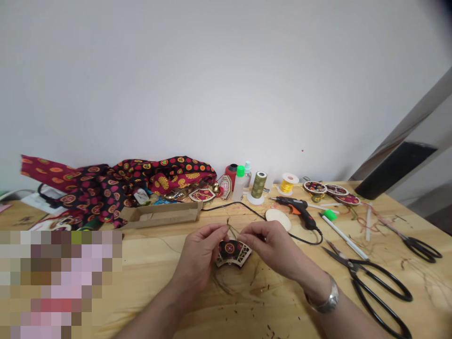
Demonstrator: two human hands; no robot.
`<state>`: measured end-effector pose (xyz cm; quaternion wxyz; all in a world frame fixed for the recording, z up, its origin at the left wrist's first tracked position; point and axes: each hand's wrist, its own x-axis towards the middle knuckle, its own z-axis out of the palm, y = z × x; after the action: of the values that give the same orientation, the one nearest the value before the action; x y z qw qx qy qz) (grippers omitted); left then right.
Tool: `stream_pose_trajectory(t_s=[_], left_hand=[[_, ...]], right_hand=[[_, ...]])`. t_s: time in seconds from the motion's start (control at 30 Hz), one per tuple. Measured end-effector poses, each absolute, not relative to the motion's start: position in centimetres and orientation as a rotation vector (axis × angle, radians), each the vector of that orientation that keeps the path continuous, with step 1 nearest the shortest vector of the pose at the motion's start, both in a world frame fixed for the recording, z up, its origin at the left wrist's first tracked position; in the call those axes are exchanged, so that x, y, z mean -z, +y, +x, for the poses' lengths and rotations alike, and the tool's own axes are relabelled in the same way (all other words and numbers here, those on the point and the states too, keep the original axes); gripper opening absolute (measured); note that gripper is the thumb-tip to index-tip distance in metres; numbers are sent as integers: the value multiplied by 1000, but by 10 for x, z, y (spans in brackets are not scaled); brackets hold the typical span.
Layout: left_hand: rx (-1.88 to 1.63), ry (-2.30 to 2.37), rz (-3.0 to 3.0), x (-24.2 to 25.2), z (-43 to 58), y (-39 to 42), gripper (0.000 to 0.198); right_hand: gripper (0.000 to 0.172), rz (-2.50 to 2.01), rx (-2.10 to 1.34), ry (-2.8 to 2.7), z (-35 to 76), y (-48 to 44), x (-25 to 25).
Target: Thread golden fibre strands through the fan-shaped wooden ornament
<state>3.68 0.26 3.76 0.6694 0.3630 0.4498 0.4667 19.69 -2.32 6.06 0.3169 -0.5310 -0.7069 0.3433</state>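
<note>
A fan-shaped ornament (230, 250), with a pale cut-out frame and dark patterned fabric in its middle, is between my hands just above the table. My left hand (200, 249) is closed, thumb and forefinger pinching a thin olive cord (229, 223) at the ornament's top edge. On the other side my right hand (267, 242) is closed too, its fingertips pinched on the cord near the top right corner. Loose cord ends hang below my left hand. The exact grip of the fingertips is partly hidden.
Large black-handled scissors (355, 270), a glue gun (296, 207), a white stick (344, 235) and smaller scissors (420, 247) lie to the right. Behind stand an olive thread spool (259, 185) and a green-capped bottle (239, 183). Patterned fabric (106, 188) and a cardboard tray (162, 219) are left.
</note>
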Motion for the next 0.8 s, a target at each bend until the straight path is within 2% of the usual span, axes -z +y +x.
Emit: stream_pose_trajectory(t_s=[0.13,0.27,0.43,0.5,0.63,0.7,0.8], left_hand=[[-1050,972,822,-38,37,2,16],[-1025,949,757,-35,36,4,18],[-996,884,630,-29,34,6,21],[-1002,872,576,-28,35,6,20],[-1041,869,518,-31,35,8,22],[-1045,841,527,-36,34,10,23],[-1027,748,547,-42,24,9,26]], right_hand=[[29,-1365,-686,-2020,182,-35,-62],[24,-1317,-287,-2308,169,-44,-59],[18,-1031,166,-2634,157,-49,-42],[16,-868,139,-2673,156,-51,-37],[29,-668,-278,-2464,166,-48,-41],[28,-885,-432,-2191,178,-41,-46],[30,-1333,-409,-1745,194,-23,-46]])
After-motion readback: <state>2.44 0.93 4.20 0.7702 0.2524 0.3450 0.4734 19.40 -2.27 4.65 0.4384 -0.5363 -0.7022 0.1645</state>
